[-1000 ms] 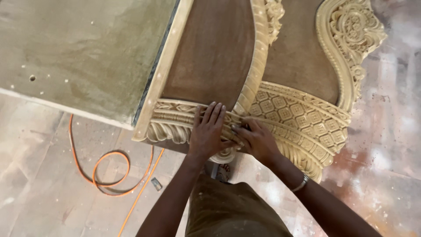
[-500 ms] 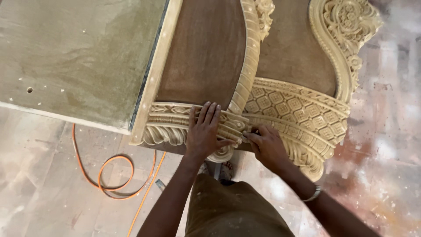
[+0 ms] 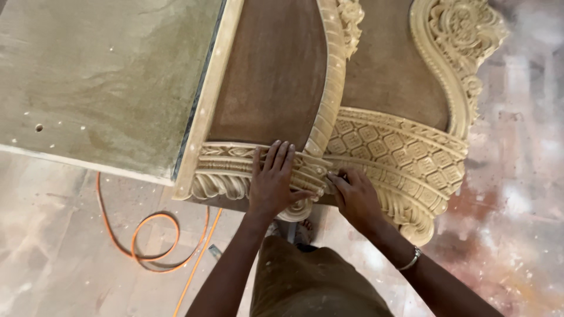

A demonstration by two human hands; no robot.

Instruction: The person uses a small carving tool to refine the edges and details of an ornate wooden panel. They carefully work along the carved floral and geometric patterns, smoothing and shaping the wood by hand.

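Left hand (image 3: 271, 186) spread flat on carved trim (image 3: 235, 167); right hand (image 3: 355, 196) pinches something unseen at its joint; fitting looks unfinished.

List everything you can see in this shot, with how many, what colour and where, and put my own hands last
carved wooden panel: one, pale cream carving on brown board, centre and upper right, lying flat
flat board: one, dull greenish grey with small holes, upper left, butted against the panel's left edge
cable: one, orange, looped on the floor at lower left
floor: pale, dusty, with reddish stains at right
bracelet: one, silver, on the right wrist
trousers: olive brown, bottom centre
left hand: fingers spread flat on the carved lower border
right hand: fingers curled at the border's scroll, beside the left hand; whether it pinches a tool cannot be told
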